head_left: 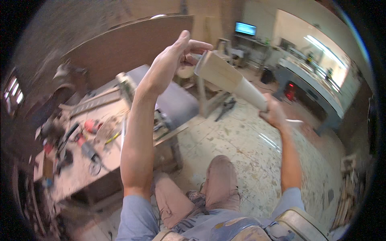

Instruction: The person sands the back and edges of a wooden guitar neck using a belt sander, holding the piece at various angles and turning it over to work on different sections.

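Observation:
A tapered wooden piece [225, 75], pale tan with a whiter lower part, slants across the upper middle in front of me. My right hand [275, 114] is closed round its narrow end. A thin white tip shows just past that fist; whether it belongs to the same piece I cannot make out. Raised at the wide end is my left hand [171, 62], thumb up and fingers stretched out. Its fingertips reach the edge of the wide end, and they seem to touch it lightly.
On my left stands a cluttered workbench [72, 186] with red-and-grey power tools [86, 148] and a grey sheet [177, 100]. A black clamp-like tool [226, 108] lies on the stained floor [225, 132]. Far right is a grey bench [309, 88]; wood strips [345, 197] stand nearer.

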